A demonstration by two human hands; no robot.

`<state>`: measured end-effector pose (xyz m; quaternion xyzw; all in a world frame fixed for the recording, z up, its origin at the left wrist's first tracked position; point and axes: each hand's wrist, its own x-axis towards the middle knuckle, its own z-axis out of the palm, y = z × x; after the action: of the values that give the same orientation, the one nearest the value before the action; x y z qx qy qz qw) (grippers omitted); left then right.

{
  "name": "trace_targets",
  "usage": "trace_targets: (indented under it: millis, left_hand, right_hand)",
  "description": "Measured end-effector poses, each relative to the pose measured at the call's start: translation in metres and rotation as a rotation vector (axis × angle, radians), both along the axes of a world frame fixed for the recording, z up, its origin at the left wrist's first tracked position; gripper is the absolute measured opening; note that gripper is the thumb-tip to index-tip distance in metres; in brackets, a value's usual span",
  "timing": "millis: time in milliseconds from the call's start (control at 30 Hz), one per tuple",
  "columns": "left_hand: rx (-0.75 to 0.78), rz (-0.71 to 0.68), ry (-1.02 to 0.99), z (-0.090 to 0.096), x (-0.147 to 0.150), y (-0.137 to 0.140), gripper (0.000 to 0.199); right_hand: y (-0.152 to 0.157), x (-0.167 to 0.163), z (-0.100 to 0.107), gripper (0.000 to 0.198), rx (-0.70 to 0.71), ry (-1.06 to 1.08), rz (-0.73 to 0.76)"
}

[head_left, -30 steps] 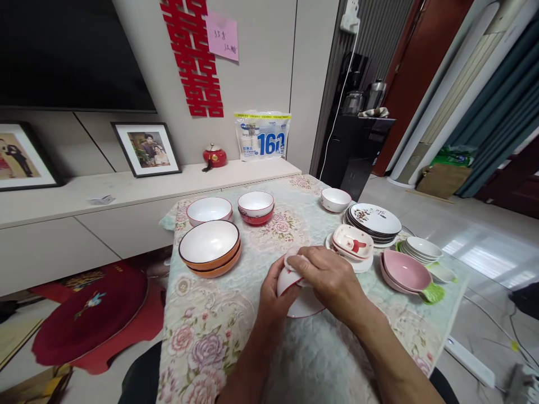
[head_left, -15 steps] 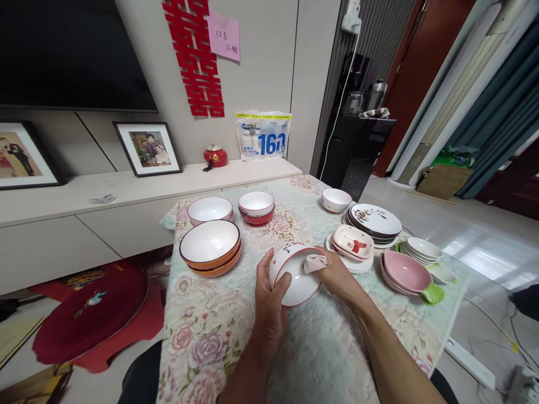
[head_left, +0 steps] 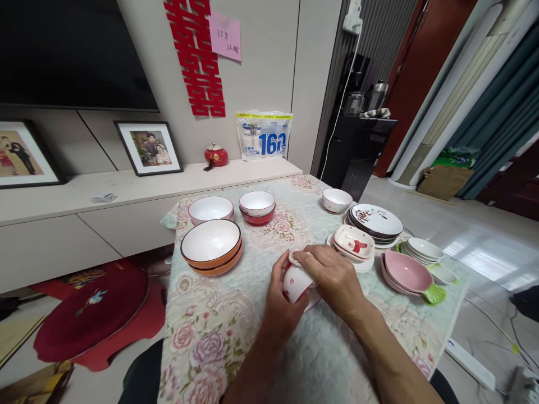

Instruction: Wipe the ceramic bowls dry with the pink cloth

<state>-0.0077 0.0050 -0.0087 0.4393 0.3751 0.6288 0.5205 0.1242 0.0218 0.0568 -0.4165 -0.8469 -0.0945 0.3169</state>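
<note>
Left: two orange bowls (head_left: 211,241), stacked. Next: two smaller bowls (head_left: 257,204), white upon red. Middle, above tablecloth (head_left: 322,353): left hand (head_left: 280,306) grips one tilted white bowl (head_left: 300,279); right hand (head_left: 334,275) is closed over whitish cloth (head_left: 295,257), as it seems, against bowl. Bowl probably light, stiff, slippery, fragile; better to hold by wall and rim. Right: one single bowl (head_left: 337,201), two rectangular dishes (head_left: 351,240), plates (head_left: 374,217) of uncertain number, two pink dishes (head_left: 407,270).

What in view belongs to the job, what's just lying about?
Job:
white red-rimmed round bowl, in left hand
pale cloth, mostly hidden by right hand
stacked orange round bowls, likely

Lying about:
red round lidded jar
blue-and-white plastic pack
black-framed rectangular photo
</note>
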Motion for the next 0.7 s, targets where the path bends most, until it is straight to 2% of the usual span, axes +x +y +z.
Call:
trace_targets:
  millis: [67, 167, 267, 400, 500, 600, 700]
  left_hand:
    - [0.018, 0.019, 0.019, 0.001, -0.002, 0.001, 0.082]
    - [0.017, 0.028, 0.005, 0.003, -0.004, 0.003, 0.082]
    - [-0.041, -0.008, -0.077, 0.006, -0.007, 0.003, 0.083]
    - [-0.142, -0.022, -0.205, 0.012, -0.009, 0.000, 0.091]
    - [-0.192, -0.024, -0.290, 0.016, -0.010, -0.001, 0.094]
    - [-0.207, -0.067, -0.287, 0.014, -0.008, -0.001, 0.098]
    - [-0.171, -0.122, -0.203, 0.008, -0.005, 0.000, 0.099]
  right_hand:
    - [0.002, -0.002, -0.003, 0.027, -0.020, 0.086, -0.002]
    - [0.013, 0.006, -0.012, 0.032, -0.148, 0.261, -0.020]
    - [0.025, 0.015, -0.023, 0.033, -0.346, 0.438, -0.043]
    - [0.032, 0.019, -0.034, 0.024, -0.691, 0.637, -0.057]
    - [0.033, 0.017, -0.039, 0.022, -0.830, 0.672, -0.065]
    - [0.033, 0.020, -0.041, 0.028, -0.751, 0.686, -0.089]
    - [0.031, 0.024, -0.035, 0.034, -0.472, 0.614, -0.101]
